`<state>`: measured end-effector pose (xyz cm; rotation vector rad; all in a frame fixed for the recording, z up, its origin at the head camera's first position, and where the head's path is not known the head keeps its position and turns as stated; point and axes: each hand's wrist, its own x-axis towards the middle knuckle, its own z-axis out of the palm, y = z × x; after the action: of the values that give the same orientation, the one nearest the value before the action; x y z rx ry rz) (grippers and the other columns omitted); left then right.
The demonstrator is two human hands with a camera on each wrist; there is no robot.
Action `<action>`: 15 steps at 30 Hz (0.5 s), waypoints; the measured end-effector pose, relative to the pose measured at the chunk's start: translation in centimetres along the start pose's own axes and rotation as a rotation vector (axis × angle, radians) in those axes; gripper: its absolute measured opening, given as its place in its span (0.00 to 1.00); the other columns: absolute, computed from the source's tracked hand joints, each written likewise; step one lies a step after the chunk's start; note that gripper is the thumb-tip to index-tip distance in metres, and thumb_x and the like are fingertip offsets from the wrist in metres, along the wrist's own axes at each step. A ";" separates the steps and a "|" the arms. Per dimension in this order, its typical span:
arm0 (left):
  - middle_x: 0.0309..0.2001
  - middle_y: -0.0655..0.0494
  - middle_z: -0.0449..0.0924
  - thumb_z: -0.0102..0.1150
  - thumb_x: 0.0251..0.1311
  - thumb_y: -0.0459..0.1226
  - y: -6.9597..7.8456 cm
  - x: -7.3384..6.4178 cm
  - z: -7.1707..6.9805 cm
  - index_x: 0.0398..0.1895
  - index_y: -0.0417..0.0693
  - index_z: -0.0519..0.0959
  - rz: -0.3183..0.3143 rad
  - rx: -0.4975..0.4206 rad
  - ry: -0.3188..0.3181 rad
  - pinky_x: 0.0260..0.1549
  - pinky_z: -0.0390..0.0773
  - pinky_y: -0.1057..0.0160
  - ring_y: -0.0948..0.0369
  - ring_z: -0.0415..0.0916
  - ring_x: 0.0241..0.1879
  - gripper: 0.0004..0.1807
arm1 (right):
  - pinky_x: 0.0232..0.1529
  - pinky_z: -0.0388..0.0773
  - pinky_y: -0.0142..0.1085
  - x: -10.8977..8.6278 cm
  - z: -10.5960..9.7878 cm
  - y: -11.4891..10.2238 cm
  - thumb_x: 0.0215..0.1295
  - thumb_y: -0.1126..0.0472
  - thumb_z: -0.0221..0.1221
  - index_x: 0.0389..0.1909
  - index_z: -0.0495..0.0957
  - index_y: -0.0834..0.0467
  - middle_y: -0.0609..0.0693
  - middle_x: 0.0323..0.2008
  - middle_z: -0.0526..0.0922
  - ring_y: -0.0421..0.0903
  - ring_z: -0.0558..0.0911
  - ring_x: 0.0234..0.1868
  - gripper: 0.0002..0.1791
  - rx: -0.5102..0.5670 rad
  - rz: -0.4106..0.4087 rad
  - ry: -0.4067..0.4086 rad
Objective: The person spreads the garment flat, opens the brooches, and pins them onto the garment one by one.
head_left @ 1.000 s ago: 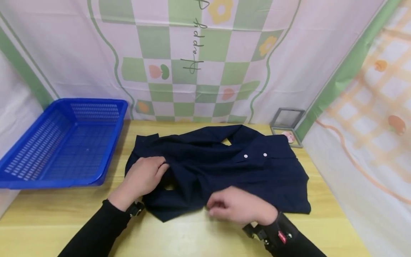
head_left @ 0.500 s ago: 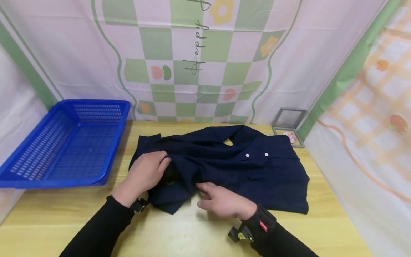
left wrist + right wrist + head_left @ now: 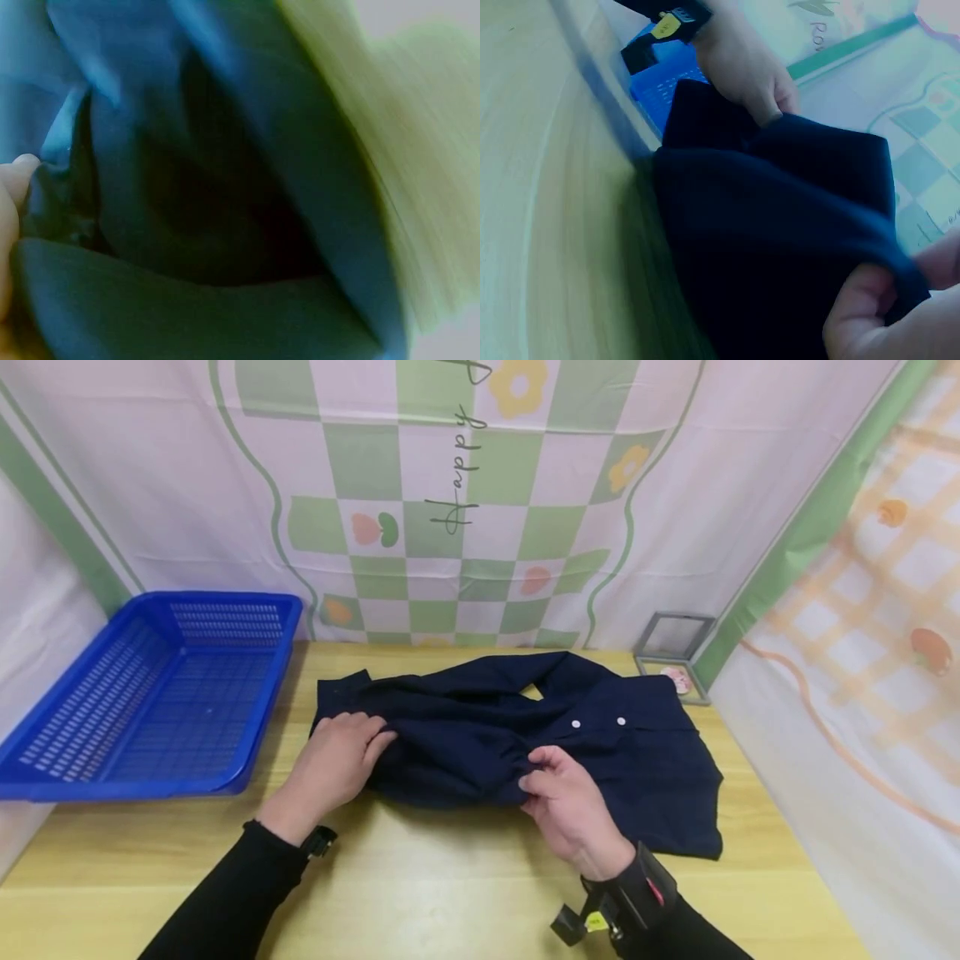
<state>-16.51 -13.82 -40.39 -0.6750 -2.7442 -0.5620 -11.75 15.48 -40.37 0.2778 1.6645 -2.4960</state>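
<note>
In the head view, the navy shirt lies on the table, right of the blue basket. Your left hand grips its left part with curled fingers, apparently anchoring it; your right hand pinches the near side, thumb and fingertips together. The left wrist view shows cloth bulging loosely. The right wrist view shows both grips, likely keeping the lifted edge spread.

On the worktop, the shirt lies between and beyond the left grip and right grip. The basket stands left of the left grip, the frame behind and right of the right grip; the curtain hangs behind both.
</note>
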 end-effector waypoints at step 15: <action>0.33 0.52 0.79 0.55 0.73 0.40 -0.1 0.1 -0.2 0.45 0.45 0.83 -0.010 0.051 0.060 0.36 0.67 0.51 0.51 0.72 0.35 0.11 | 0.47 0.75 0.46 -1.4 -1.6 -1.0 0.61 0.61 0.63 0.66 0.63 0.62 0.62 0.55 0.73 0.55 0.77 0.50 0.34 -1.153 -0.457 0.081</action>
<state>-16.65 -13.94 -40.25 -0.6230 -2.6981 -0.5044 -10.44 17.37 -39.72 -0.1559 3.0706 -1.2879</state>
